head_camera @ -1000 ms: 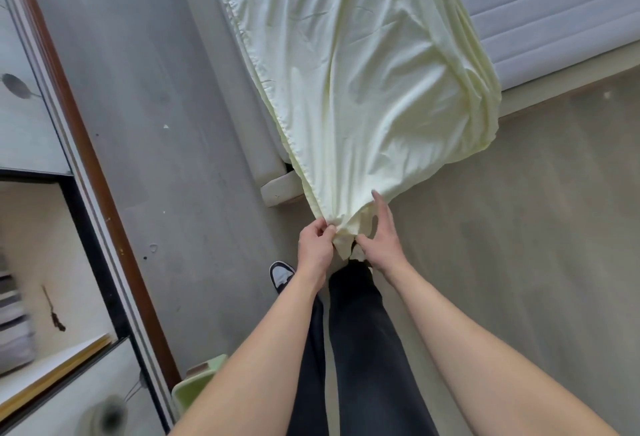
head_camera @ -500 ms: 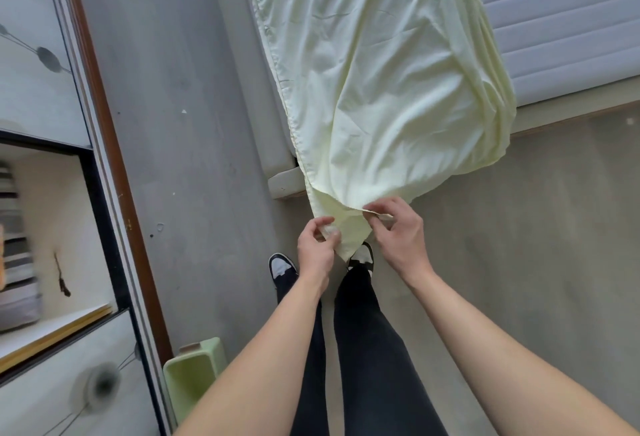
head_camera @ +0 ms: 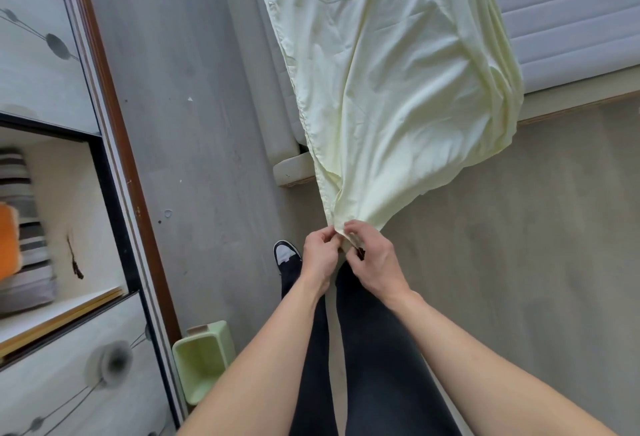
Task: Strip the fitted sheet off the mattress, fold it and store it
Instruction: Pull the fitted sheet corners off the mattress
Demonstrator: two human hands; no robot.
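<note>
The pale yellow sheet [head_camera: 391, 89] is pulled off the mattress [head_camera: 571, 13] and hangs down to the floor [head_camera: 519, 227]. Its corner is pinched by the left hand [head_camera: 320, 260] and right hand [head_camera: 375, 260].

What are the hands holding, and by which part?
Both the left hand and right hand pinch the pale yellow fitted sheet at its gathered lower corner.
</note>
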